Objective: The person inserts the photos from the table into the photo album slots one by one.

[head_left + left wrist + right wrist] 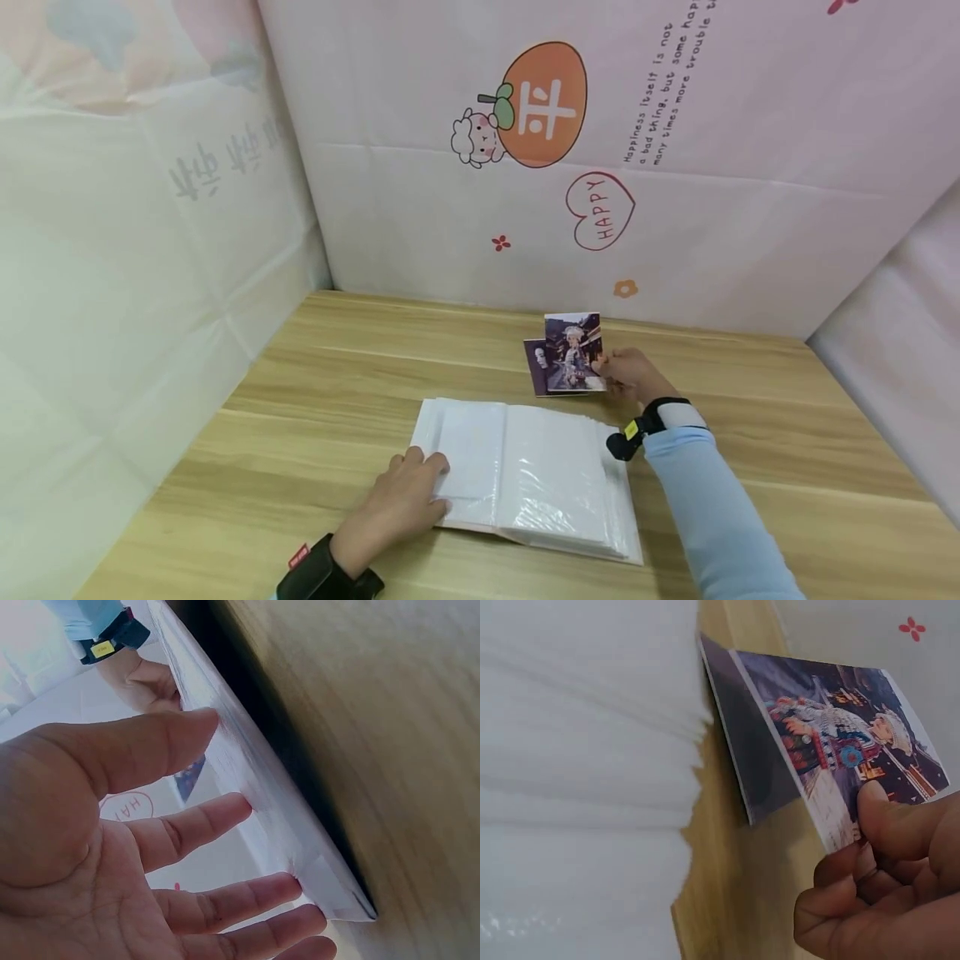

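An open white photo album [540, 475] with clear sleeve pages lies on the wooden table [315, 392]. My left hand [408, 496] rests on its left page with fingers straight; in the left wrist view those fingers [202, 825] touch the album's edge [262, 817]. My right hand [626, 375] pinches a photo [573, 352] of a figure in ornate dress by its corner, lifted just beyond the album. In the right wrist view the thumb [889, 821] presses on that photo [832, 742]. A second dark photo [536, 367] lies beneath it on the table.
Printed pink and white sheets [675, 167] wall in the table at the back and both sides. Bare wood stretches to the left of the album and to the far right.
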`<action>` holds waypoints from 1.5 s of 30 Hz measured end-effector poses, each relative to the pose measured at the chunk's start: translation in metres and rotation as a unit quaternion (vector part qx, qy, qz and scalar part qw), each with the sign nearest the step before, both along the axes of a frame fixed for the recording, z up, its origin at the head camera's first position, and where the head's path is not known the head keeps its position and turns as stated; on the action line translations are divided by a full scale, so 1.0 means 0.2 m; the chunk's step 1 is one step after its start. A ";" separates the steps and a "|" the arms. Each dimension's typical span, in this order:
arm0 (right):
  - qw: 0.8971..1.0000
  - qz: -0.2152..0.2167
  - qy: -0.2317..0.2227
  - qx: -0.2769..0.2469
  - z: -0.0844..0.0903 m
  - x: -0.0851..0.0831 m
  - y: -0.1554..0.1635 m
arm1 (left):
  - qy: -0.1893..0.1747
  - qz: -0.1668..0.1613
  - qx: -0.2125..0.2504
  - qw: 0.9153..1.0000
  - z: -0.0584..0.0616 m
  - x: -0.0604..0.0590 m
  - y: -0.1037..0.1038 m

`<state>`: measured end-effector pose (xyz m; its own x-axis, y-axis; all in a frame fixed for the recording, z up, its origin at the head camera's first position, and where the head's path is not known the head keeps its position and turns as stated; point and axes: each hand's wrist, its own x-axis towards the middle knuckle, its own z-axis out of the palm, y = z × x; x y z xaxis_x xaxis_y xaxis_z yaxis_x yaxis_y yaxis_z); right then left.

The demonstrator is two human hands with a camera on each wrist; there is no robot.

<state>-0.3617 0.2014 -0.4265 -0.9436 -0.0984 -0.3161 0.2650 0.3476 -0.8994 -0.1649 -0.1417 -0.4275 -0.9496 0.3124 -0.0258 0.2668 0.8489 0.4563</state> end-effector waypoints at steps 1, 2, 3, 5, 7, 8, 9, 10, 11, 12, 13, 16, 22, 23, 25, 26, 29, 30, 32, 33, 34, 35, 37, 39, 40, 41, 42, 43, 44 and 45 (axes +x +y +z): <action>1.000 -0.001 -0.003 -0.026 0.00 0.00 -0.01 | -0.001 0.001 0.002 1.000 0.00 0.00 0.00; 0.999 0.002 -0.002 -0.050 0.00 0.00 -0.02 | -0.002 0.002 0.003 1.000 0.00 0.00 0.00; 0.997 0.008 0.004 -0.070 0.01 0.00 -0.04 | -0.001 0.005 0.002 1.000 0.00 0.00 0.01; 0.995 0.027 0.022 -0.094 0.02 0.00 -0.08 | -0.002 0.012 0.001 1.000 0.00 0.00 0.01; 0.993 0.036 0.037 -0.111 0.03 0.00 -0.13 | -0.002 0.019 0.000 1.000 -0.01 0.00 0.02; 0.992 0.039 0.041 -0.112 0.04 0.00 -0.16 | -0.002 0.021 -0.002 1.000 -0.01 0.00 0.02; 0.992 0.040 0.042 -0.114 0.04 0.01 -0.18 | -0.001 0.023 -0.004 1.000 -0.01 -0.01 0.02; 0.992 0.040 0.042 -0.113 0.04 0.01 -0.21 | -0.001 0.024 -0.004 1.000 -0.01 -0.01 0.03; 0.992 0.037 0.042 -0.109 0.05 0.01 -0.23 | -0.001 0.023 -0.004 1.000 -0.01 -0.01 0.03; 0.993 0.033 0.038 -0.105 0.05 0.02 -0.25 | 0.001 0.021 -0.005 1.000 -0.01 -0.01 0.04; 0.994 0.031 0.034 -0.099 0.05 0.02 -0.28 | 0.003 0.019 -0.006 1.000 -0.02 -0.01 0.04; 0.995 0.031 0.023 -0.091 0.06 0.03 -0.33 | 0.009 0.012 -0.008 1.000 -0.02 -0.01 0.05; 0.993 0.050 0.020 -0.103 0.06 0.05 -0.43 | 0.022 0.006 -0.012 1.000 -0.03 -0.02 0.06; 0.993 0.055 0.022 -0.106 0.06 0.05 -0.45 | 0.021 0.005 -0.014 1.000 -0.02 -0.02 0.06; 0.991 0.064 0.026 -0.112 0.06 0.06 -0.48 | 0.015 0.002 -0.017 1.000 -0.02 -0.02 0.06; 0.991 0.066 0.026 -0.113 0.06 0.06 -0.49 | 0.011 0.000 -0.019 1.000 -0.02 -0.02 0.06; 0.990 0.080 0.024 -0.114 0.05 0.08 -0.53 | 0.000 -0.003 -0.024 1.000 -0.02 -0.02 0.06; 0.990 0.081 0.022 -0.114 0.05 0.08 -0.55 | -0.002 -0.005 -0.024 1.000 -0.02 -0.02 0.06; 0.991 0.079 0.015 -0.108 0.05 0.09 -0.57 | -0.003 -0.005 -0.023 1.000 -0.02 -0.02 0.06; 0.991 0.081 0.013 -0.105 0.05 0.09 -0.58 | -0.003 -0.006 -0.022 1.000 -0.02 -0.02 0.06; 0.991 0.080 0.010 -0.106 0.05 0.10 -0.59 | -0.002 -0.006 -0.020 1.000 -0.02 -0.02 0.06; 0.991 0.082 0.009 -0.105 0.05 0.10 -0.60 | -0.001 -0.007 -0.018 1.000 -0.02 -0.03 0.06; 0.992 0.080 0.005 -0.102 0.04 0.10 -0.61 | -0.003 -0.006 -0.016 1.000 -0.02 -0.03 0.05; 0.991 0.081 0.005 -0.104 0.03 0.10 -0.62 | -0.006 -0.007 -0.014 1.000 -0.02 -0.03 0.05; 0.991 0.081 0.004 -0.105 0.02 0.09 -0.63 | -0.010 -0.006 -0.012 1.000 -0.02 -0.03 0.05; 0.991 0.079 0.003 -0.105 0.01 0.09 -0.63 | -0.013 -0.006 -0.011 1.000 -0.02 -0.03 0.05; 0.992 0.077 0.002 -0.102 0.01 0.09 -0.63 | -0.016 -0.007 -0.011 1.000 -0.02 -0.03 0.04; 0.992 0.078 0.002 -0.102 0.00 0.09 -0.63 | -0.018 -0.007 -0.011 1.000 -0.02 -0.02 0.04; 0.992 0.079 0.002 -0.101 0.00 0.09 -0.63 | -0.020 -0.008 -0.010 1.000 -0.01 -0.02 0.04; 0.992 0.077 0.002 -0.099 -0.01 0.09 -0.64 | -0.023 -0.008 -0.009 1.000 -0.01 -0.02 0.04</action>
